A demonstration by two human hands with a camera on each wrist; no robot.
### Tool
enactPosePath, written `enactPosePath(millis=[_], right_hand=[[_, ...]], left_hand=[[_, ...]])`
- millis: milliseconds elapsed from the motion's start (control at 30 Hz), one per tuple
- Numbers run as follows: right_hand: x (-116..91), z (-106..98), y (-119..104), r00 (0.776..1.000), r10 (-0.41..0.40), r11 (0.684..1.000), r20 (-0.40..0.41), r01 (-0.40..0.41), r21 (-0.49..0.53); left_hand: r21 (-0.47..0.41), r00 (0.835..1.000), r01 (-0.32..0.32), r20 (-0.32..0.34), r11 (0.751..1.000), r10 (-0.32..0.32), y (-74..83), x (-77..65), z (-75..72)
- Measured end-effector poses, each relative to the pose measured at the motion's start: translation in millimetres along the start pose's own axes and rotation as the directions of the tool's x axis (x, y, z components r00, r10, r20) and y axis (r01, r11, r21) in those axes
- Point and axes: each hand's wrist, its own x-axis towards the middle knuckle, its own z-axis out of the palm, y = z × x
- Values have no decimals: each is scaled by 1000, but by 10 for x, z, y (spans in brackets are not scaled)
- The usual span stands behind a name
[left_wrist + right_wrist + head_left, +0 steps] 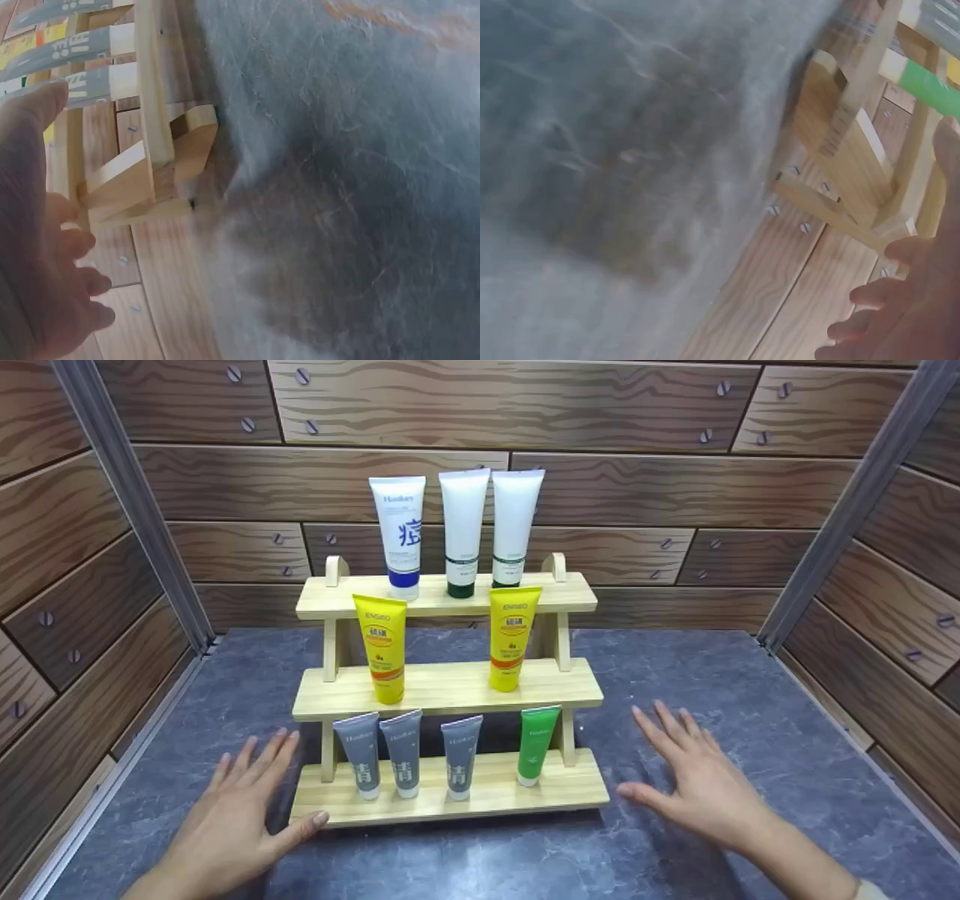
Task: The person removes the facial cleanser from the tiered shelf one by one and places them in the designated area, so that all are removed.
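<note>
A three-tier wooden display stand (450, 690) holds squeeze tubes standing on their caps. White tubes line the top tier: one with blue print (400, 532) and two with dark green caps, including a middle one (462, 529). Two yellow tubes, a left one (382, 649) and a right one (514, 637), stand on the middle tier. Below them are three grey tubes, such as the middle one (403, 754), and a green tube (535, 746). My left hand (225, 817) spreads its fingers beside the stand's lower left corner. My right hand (701, 780), fingers extended, hovers right of the bottom tier, holding nothing.
The stand rests on a dark blue-grey marbled tabletop (675, 660). Wood-patterned panels (480, 405) enclose the back and both sides, with metal posts, including a left one (135, 502), at the corners.
</note>
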Motion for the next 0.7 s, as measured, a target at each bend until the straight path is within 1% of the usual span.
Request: enactPosePath(millis=[100,200,333,467,600,700], right_hand=[[66,-100,-23,999,-25,998,-20,26,51],[150,-204,-35,999,-40,994,-37,43,105],[295,-343,-48,993,-83,981,-87,97,169],[442,-486,-70,982,-130,967,-138,156,200],[600,-623,-117,972,-162,952,-173,200,233],[727,-720,-162,968,-170,940,-184,215,266]], left_hand=[[-50,1000,-16,-8,999,16,-17,30,49],[-78,1000,-12,5,997,13,-46,63,83],[-132,1000,-10,18,991,12,-101,104,116],[-181,999,-16,31,983,22,-153,143,144],[-198,997,-5,71,980,20,-189,174,157],[-217,995,-3,100,976,25,-217,191,167]])
